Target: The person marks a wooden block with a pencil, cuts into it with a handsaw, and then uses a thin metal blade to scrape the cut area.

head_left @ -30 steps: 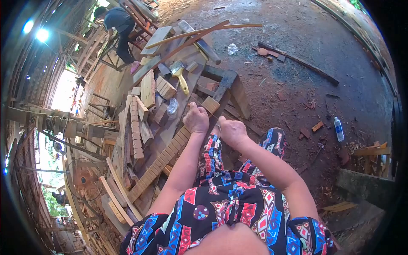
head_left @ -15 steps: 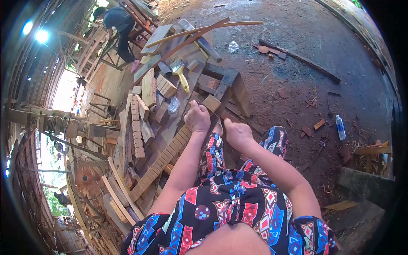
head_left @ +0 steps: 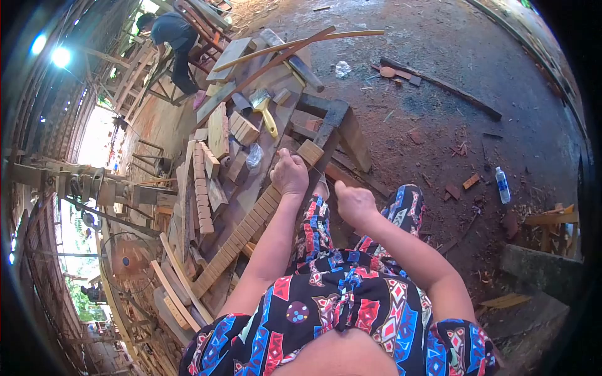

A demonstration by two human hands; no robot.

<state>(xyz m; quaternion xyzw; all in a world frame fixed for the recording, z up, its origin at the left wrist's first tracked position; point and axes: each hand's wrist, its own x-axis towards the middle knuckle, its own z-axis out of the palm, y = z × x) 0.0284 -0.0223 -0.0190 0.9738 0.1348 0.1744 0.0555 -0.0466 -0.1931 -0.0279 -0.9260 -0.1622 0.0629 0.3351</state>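
Note:
A long wooden strip (head_left: 251, 224) with evenly spaced cross grooves runs diagonally along the edge of the workbench (head_left: 248, 188). My left hand (head_left: 290, 173) is closed over its upper part, and the strip's end block (head_left: 310, 152) sticks out beyond the fingers. To the right, over my knees, my right hand (head_left: 356, 203) is in a fist; what it holds is hidden. A thin line crosses the gap between the strip's end and this fist, too fine to name. Beside the strip lie a paint brush (head_left: 267, 114) with a yellow handle and a crumpled plastic bag (head_left: 254, 156).
Wooden blocks (head_left: 243, 128) and a notched wooden piece (head_left: 203, 191) lie on the bench. Long sticks (head_left: 301, 42) cross its far end. A water bottle (head_left: 502, 186) stands on the littered floor at right. Another person (head_left: 172, 41) bends over furniture at upper left.
My right fist has moved slightly to the right and down, away from the strip's end. My left hand stays in place on the strip.

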